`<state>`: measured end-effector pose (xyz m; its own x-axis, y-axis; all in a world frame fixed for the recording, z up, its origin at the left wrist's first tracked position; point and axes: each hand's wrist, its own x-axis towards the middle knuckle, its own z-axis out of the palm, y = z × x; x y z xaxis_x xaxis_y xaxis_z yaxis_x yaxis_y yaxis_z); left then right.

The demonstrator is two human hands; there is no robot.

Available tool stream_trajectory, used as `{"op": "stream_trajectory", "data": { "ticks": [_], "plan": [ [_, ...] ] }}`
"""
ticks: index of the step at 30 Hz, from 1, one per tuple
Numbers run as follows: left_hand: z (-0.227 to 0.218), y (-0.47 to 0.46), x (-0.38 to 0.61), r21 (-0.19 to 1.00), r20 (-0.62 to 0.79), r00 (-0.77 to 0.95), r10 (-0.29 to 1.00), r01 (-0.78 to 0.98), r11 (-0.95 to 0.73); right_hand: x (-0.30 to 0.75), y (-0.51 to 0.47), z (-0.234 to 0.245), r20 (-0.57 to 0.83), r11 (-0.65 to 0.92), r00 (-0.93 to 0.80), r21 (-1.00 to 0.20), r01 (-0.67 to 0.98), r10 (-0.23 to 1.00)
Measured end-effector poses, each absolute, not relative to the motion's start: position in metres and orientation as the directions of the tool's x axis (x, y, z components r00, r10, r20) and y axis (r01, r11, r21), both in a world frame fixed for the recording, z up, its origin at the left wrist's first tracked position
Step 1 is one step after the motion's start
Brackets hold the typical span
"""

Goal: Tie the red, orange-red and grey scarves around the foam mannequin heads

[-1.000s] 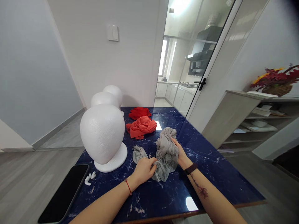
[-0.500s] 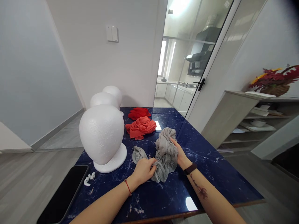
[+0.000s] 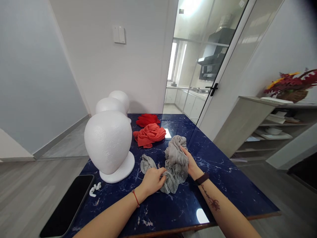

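Observation:
A crumpled grey cloth (image 3: 175, 159) lies in the middle of the dark blue marble table (image 3: 223, 185). My left hand (image 3: 152, 180) is closed on its lower left part, fingers pinching the fabric. My right hand (image 3: 190, 162) grips the cloth's right side, mostly hidden behind the raised folds. A large white foam head form (image 3: 108, 142) on a round base stands just left of the cloth.
Two more white foam heads (image 3: 111, 105) stand behind the first. An orange cloth (image 3: 149, 135) and a red cloth (image 3: 148, 119) lie further back. A black phone (image 3: 68, 205) and white earbuds (image 3: 94, 189) sit at the front left. A shelf with a flower basket (image 3: 292, 87) stands right.

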<state>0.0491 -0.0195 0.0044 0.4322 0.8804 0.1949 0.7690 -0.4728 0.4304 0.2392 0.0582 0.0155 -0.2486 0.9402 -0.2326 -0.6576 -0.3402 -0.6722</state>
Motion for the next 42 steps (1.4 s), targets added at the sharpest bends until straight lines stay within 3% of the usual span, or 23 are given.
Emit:
{"op": "stream_trajectory", "data": {
  "ticks": [6,10,12,14,17,19,21,24,27,30,36,42],
  "plan": [
    [0.006,-0.021,0.049,0.423,0.190,0.443,0.876,0.768,-0.481,0.238,0.057,0.017,-0.247,-0.339,-0.233,-0.687,-0.643,0.941],
    [0.007,-0.022,0.049,0.457,0.213,0.427,0.879,0.751,-0.476,0.237,0.059,0.013,-0.200,-0.260,-0.168,-0.799,-0.542,0.965],
    [0.008,-0.022,0.048,0.481,0.245,0.398,0.884,0.742,-0.467,0.241,0.063,0.009,-0.127,-0.126,-0.024,-0.919,-0.373,0.992],
    [0.009,-0.023,0.048,0.498,0.286,0.368,0.885,0.732,-0.466,0.249,0.067,0.005,-0.027,-0.017,0.190,-0.998,-0.056,0.981],
    [0.010,-0.024,0.047,0.517,0.353,0.338,0.872,0.707,-0.483,0.263,0.073,0.005,0.236,0.041,0.447,-0.914,0.404,0.863],
    [0.009,-0.025,0.046,0.540,0.394,0.315,0.864,0.681,-0.494,0.268,0.072,0.010,0.451,0.142,0.481,-0.823,0.550,0.752],
    [0.008,-0.025,0.045,0.565,0.433,0.278,0.858,0.658,-0.498,0.267,0.066,0.016,0.586,0.327,0.369,-0.758,0.564,0.721],
    [0.008,-0.025,0.045,0.611,0.476,0.190,0.859,0.631,-0.478,0.253,0.052,0.023,0.590,0.548,0.003,-0.752,0.366,0.807],
    [0.010,-0.024,0.045,0.695,0.463,0.106,0.880,0.572,-0.435,0.231,0.036,0.023,0.449,0.525,-0.370,-0.841,0.133,0.813],
    [0.011,-0.022,0.044,0.764,0.424,0.036,0.905,0.522,-0.379,0.211,0.020,0.023,0.339,0.485,-0.590,-0.868,0.103,0.733],
    [0.008,-0.017,0.044,0.800,0.377,-0.024,0.926,0.513,-0.312,0.193,0.007,0.020,0.231,0.540,-0.686,-0.795,0.275,0.690],
    [0.017,-0.018,0.047,0.780,0.311,0.115,0.943,0.535,-0.323,0.199,0.019,0.014,0.322,0.556,-0.553,-0.763,0.328,0.769]
  ]
}}
